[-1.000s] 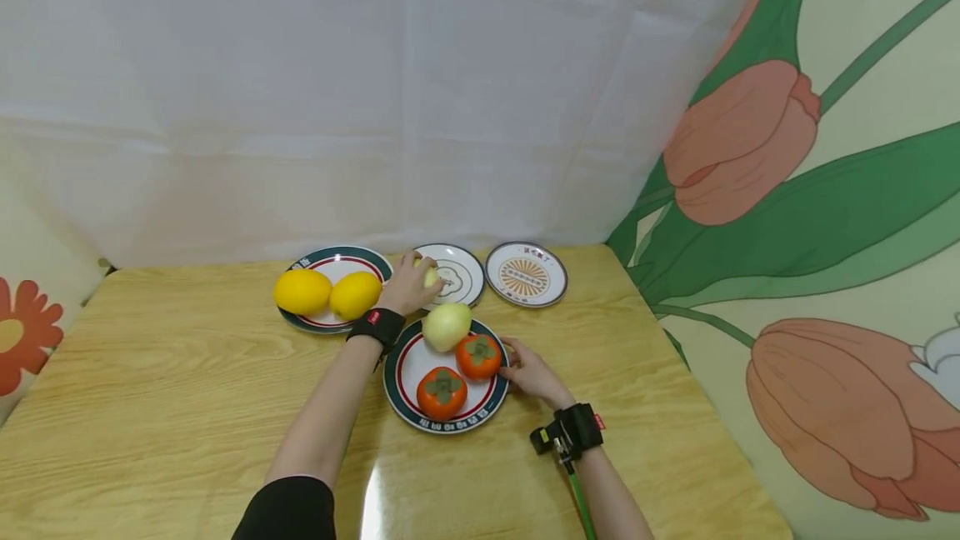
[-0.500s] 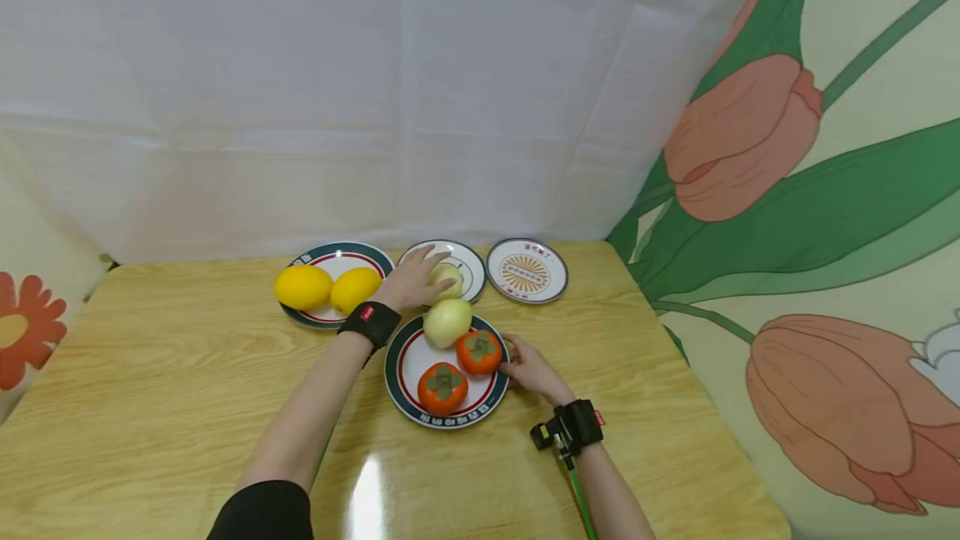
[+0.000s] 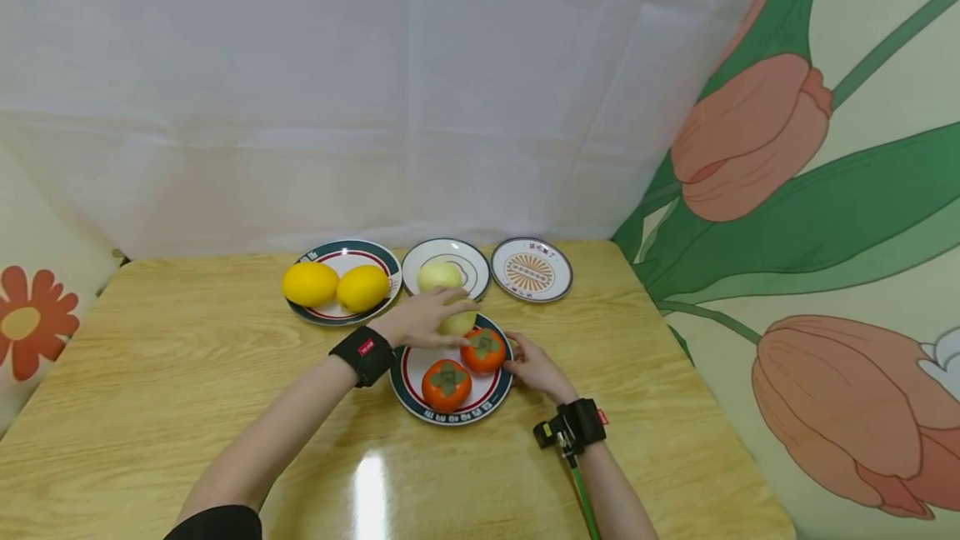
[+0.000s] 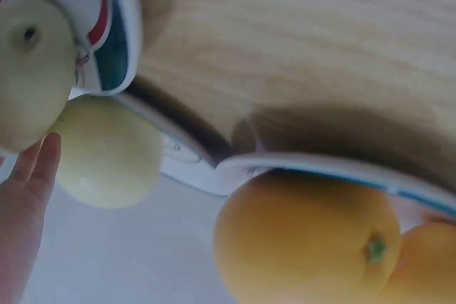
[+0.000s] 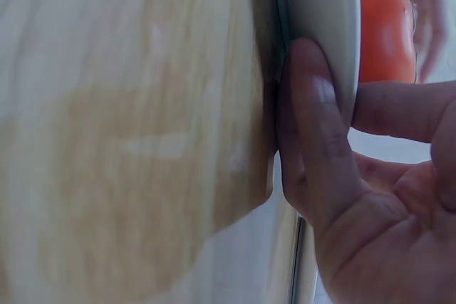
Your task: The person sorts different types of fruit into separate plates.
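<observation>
The table (image 3: pixel 637 357) spreads under my hands. Between them sits the near plate (image 3: pixel 489 397); a second big plate (image 3: pixel 352 252) lies left of my left hand, two small plates (image 3: pixel 532 271) ahead. My right hand (image 3: pixel 536 367) pinches the near plate's rim; my left hand (image 3: pixel 423 319), fingers spread, covers one pale fruit (image 3: pixel 459 323), though I can't tell whether it grips. Another pale fruit (image 3: pixel 439 275) lies just ahead. Left of that hand are two yellow fruits (image 3: pixel 311 284); between my hands, two persimmons (image 3: pixel 447 386).

A tulip mural (image 3: pixel 813 227) shows a decorated room.
</observation>
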